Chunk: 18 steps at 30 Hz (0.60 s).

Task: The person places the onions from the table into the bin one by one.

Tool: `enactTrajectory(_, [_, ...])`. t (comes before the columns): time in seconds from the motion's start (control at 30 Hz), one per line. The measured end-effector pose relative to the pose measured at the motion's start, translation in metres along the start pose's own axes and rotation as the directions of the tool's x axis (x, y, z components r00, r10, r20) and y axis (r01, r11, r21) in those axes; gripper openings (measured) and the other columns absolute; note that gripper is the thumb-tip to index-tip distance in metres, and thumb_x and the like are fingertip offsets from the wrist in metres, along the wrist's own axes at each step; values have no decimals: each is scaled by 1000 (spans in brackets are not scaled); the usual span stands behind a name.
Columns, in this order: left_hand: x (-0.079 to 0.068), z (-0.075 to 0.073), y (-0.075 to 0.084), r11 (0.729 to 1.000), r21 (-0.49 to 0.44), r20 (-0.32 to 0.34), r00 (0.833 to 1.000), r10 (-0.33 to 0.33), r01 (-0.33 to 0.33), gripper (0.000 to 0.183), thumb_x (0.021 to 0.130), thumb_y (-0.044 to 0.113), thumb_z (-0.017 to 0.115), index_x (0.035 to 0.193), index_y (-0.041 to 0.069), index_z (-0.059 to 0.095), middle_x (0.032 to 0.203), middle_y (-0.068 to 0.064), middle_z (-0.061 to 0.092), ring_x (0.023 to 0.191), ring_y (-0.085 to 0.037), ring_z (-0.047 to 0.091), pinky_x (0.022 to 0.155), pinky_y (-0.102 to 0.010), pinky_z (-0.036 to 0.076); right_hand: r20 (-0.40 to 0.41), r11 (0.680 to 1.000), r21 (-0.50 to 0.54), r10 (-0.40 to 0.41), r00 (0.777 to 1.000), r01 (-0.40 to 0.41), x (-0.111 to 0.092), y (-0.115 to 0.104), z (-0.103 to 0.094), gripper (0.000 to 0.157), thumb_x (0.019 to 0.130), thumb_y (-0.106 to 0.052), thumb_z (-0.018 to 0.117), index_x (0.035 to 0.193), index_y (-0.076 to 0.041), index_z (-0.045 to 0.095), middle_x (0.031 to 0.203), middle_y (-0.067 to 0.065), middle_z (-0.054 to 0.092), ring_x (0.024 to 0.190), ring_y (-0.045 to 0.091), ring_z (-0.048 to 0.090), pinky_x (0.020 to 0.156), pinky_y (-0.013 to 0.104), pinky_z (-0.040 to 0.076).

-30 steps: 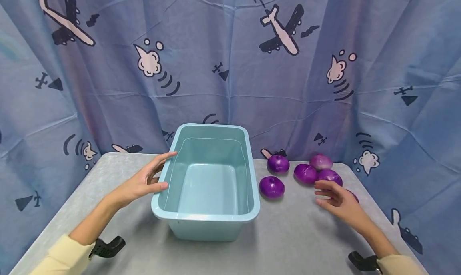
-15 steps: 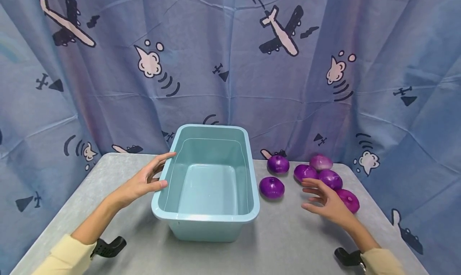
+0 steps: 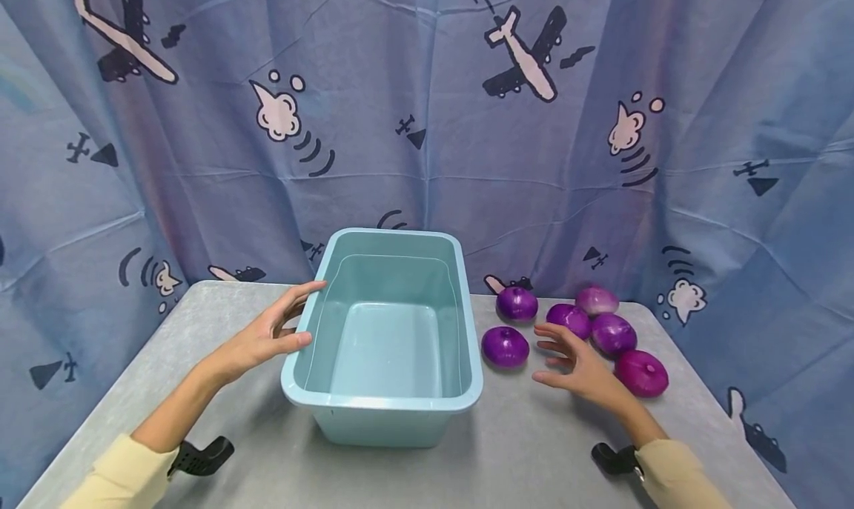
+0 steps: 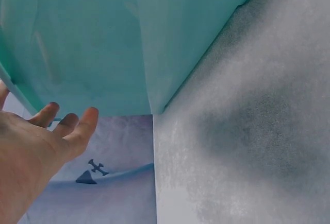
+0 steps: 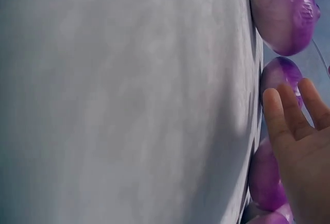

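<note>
A pale blue-green plastic basin stands upright, with nothing in it. My left hand is at its left side, index finger and thumb touching the rim. In the left wrist view, the other fingers extend loosely along the outside of the wall. To the basin's right lie several purple onions, the nearest onion beside the rim. My right hand hovers just right of that onion, holding nothing, its fingers loosely bent and apart. From the right wrist, its fingers partly cover one onion.
The other onions sit farther right: a back onion, a clustered onion and a redder onion near the table's right edge. Behind the grey table hangs a blue curtain printed with airplanes.
My right hand has moved left, away from the redder onion and toward the onion nearest the basin, uncovering the redder one. The left hand and basin have stayed put.
</note>
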<state>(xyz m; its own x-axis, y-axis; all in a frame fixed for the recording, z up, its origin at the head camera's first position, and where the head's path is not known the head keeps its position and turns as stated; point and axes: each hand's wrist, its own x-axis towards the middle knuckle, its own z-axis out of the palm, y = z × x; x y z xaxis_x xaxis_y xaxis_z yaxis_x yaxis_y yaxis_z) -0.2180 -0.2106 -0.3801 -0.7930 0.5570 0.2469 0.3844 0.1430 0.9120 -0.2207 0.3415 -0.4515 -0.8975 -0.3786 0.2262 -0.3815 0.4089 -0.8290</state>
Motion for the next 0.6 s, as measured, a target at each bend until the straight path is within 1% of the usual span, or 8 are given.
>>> enactTrajectory(0.1, [0,0,1,1000,9,0,1000,-4,4,71,99,13,60,161,19,27,160,-16,27,142,-40,29,101,-33,45,8,1000,25,-4,1000,4,6,2,4,80,86,-6,82,151,0,38,148,29,43,129,50,48,97,56,46])
enactTrajectory(0.17, [0,0,1,1000,12,-1,1000,-10,10,71,99,13,61,161,20,27,160,-15,27,142,-39,29,102,-35,44,14,999,36,-6,1000,5,10,2,7,80,85,-5,83,151,1,38,148,29,43,129,49,48,97,55,47])
enactTrajectory(0.3, [0,-1,2,1000,20,-3,1000,-19,19,71,99,15,61,161,21,26,160,-15,27,143,-39,29,105,-49,40,21,1000,30,1,1000,-2,16,3,11,81,84,-6,84,151,0,39,148,28,43,129,47,49,98,50,48])
enactTrajectory(0.4, [0,-1,2,1000,23,-5,1000,-20,20,71,99,15,61,161,20,26,160,-14,28,142,-39,29,105,-59,36,27,1000,13,3,1000,-3,20,3,12,82,84,-9,85,151,-1,40,148,28,43,129,46,49,97,49,49])
enactTrajectory(0.5, [0,-1,1,1000,22,-4,1000,-18,18,71,99,16,61,161,20,26,160,-13,27,143,-39,28,105,-63,34,39,1000,-3,6,999,-5,26,1,12,82,85,-11,85,152,-2,40,149,26,43,130,46,48,98,52,48])
enactTrajectory(0.6, [0,-1,0,1000,19,-1,1000,-18,18,71,99,18,62,161,21,26,161,-11,26,144,-40,27,106,-64,32,54,1000,-4,15,998,-15,31,-1,12,82,85,-12,85,153,-4,39,150,26,43,132,45,47,99,54,47])
